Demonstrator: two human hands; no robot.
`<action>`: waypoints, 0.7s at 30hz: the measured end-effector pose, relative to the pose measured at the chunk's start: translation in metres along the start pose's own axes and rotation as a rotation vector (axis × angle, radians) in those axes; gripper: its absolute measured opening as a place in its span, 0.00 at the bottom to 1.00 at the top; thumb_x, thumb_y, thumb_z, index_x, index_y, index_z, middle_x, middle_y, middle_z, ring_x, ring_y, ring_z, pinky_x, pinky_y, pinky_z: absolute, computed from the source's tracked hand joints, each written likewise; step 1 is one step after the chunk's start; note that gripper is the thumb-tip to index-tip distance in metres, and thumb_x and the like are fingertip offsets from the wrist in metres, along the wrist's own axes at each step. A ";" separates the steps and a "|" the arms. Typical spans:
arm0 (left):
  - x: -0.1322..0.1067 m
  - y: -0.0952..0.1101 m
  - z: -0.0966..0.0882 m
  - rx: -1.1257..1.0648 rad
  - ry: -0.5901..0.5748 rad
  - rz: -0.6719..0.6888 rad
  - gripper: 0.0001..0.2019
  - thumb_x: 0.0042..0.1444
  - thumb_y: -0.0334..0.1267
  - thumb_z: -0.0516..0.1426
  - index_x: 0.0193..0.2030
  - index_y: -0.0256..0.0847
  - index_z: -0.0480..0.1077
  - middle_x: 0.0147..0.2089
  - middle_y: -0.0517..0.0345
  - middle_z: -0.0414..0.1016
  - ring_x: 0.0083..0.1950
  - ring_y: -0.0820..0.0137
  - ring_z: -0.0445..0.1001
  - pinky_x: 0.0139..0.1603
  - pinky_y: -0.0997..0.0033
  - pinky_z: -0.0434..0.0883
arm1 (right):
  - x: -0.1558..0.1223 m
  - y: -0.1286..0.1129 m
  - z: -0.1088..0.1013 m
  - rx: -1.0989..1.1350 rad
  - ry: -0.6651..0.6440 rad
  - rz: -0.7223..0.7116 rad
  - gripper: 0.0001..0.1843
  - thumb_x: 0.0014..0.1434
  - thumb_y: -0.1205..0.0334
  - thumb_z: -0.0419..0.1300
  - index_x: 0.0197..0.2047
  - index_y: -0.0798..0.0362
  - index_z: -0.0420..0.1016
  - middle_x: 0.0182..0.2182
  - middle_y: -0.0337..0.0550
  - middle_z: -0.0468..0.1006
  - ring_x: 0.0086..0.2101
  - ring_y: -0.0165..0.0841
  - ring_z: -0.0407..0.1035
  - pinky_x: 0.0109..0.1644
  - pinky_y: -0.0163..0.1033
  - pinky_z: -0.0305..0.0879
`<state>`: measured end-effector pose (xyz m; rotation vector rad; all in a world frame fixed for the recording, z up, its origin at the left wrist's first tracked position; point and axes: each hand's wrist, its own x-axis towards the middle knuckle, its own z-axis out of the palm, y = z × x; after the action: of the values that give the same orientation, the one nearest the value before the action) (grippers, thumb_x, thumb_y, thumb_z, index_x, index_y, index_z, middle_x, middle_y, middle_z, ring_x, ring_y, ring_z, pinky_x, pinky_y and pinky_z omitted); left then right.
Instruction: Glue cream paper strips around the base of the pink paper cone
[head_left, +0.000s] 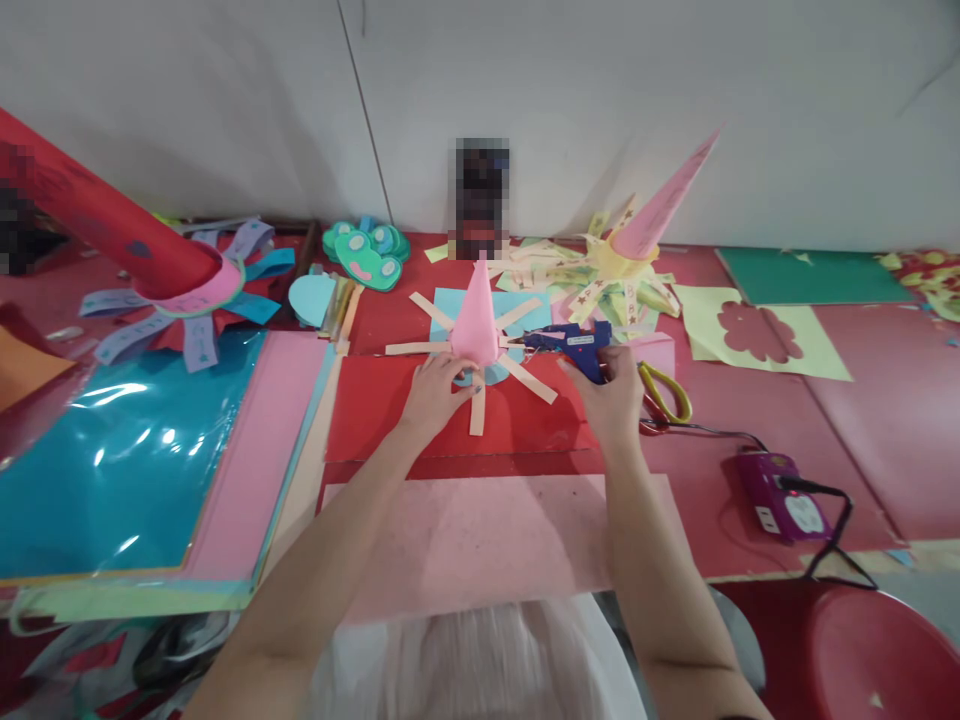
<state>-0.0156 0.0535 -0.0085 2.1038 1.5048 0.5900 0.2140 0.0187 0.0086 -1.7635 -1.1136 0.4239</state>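
A pink paper cone [476, 315] stands upright in the middle of the table, with several cream paper strips [531, 379] spreading out from its base like rays. My left hand [436, 395] is closed at the cone's near lower edge, its fingertips touching the base by the front strip. My right hand [615, 395] grips a blue glue gun [574, 340], whose nozzle points left at the right side of the cone's base. Beneath the cone lies a light blue paper piece [448, 303], on a red sheet [375, 405].
Scissors with yellow handles [666, 390] lie beside my right hand. A cord runs to a purple power socket [784, 495]. Left are a red paper tube [120, 215] and plastic-wrapped blue sheets [127, 450]. A finished-looking pink cone [667, 205] and green frog cutouts [367, 252] sit behind.
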 end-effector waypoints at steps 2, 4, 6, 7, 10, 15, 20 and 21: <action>0.000 0.000 0.000 0.003 0.002 -0.006 0.09 0.52 0.33 0.62 0.42 0.44 0.72 0.39 0.60 0.71 0.42 0.67 0.70 0.45 0.67 0.65 | 0.000 0.000 0.000 -0.009 0.001 -0.003 0.23 0.41 0.47 0.68 0.34 0.51 0.65 0.31 0.38 0.74 0.30 0.31 0.65 0.36 0.39 0.64; 0.000 0.001 0.001 0.002 0.001 -0.007 0.10 0.52 0.32 0.62 0.42 0.44 0.72 0.39 0.60 0.71 0.42 0.67 0.70 0.45 0.67 0.65 | 0.000 0.001 0.000 -0.014 -0.006 -0.007 0.23 0.41 0.47 0.68 0.35 0.51 0.66 0.31 0.38 0.74 0.30 0.31 0.66 0.36 0.39 0.64; 0.000 0.000 0.001 0.003 0.006 -0.007 0.10 0.52 0.32 0.63 0.41 0.44 0.72 0.38 0.60 0.71 0.41 0.67 0.70 0.45 0.66 0.65 | 0.000 0.002 0.000 -0.016 -0.012 -0.010 0.24 0.42 0.47 0.68 0.36 0.51 0.66 0.31 0.39 0.74 0.30 0.31 0.66 0.37 0.40 0.64; 0.000 0.000 0.001 0.001 0.012 -0.007 0.09 0.52 0.33 0.62 0.41 0.44 0.72 0.38 0.59 0.71 0.41 0.67 0.70 0.45 0.66 0.65 | 0.000 0.002 0.000 -0.018 -0.010 -0.009 0.24 0.42 0.46 0.68 0.36 0.51 0.66 0.32 0.39 0.74 0.30 0.31 0.66 0.37 0.40 0.64; -0.002 -0.002 0.001 -0.037 0.035 0.019 0.08 0.54 0.36 0.61 0.41 0.43 0.70 0.39 0.58 0.71 0.41 0.68 0.70 0.46 0.66 0.66 | 0.000 0.001 -0.001 -0.022 -0.001 -0.002 0.24 0.42 0.46 0.68 0.35 0.51 0.66 0.32 0.39 0.74 0.31 0.32 0.66 0.37 0.40 0.64; -0.006 -0.001 0.002 0.054 0.005 0.052 0.07 0.54 0.38 0.61 0.41 0.44 0.70 0.42 0.57 0.71 0.46 0.64 0.69 0.50 0.61 0.65 | 0.000 -0.003 -0.002 -0.027 0.008 0.010 0.24 0.40 0.46 0.68 0.34 0.51 0.66 0.30 0.39 0.73 0.30 0.32 0.66 0.37 0.40 0.65; -0.007 0.003 0.003 0.146 0.029 0.052 0.09 0.55 0.40 0.60 0.43 0.45 0.70 0.43 0.56 0.72 0.48 0.61 0.69 0.51 0.58 0.65 | 0.000 -0.004 -0.002 -0.023 0.007 0.002 0.24 0.40 0.46 0.68 0.34 0.51 0.66 0.31 0.39 0.73 0.30 0.32 0.66 0.36 0.40 0.65; -0.007 0.003 0.003 0.156 0.073 0.054 0.08 0.56 0.41 0.59 0.42 0.44 0.71 0.43 0.55 0.71 0.49 0.61 0.69 0.51 0.58 0.65 | 0.000 -0.004 -0.002 -0.020 0.011 0.004 0.24 0.40 0.46 0.68 0.34 0.51 0.66 0.30 0.38 0.73 0.30 0.32 0.66 0.36 0.40 0.65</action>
<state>-0.0138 0.0453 -0.0090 2.2693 1.5840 0.5915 0.2133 0.0176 0.0131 -1.7839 -1.1096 0.4063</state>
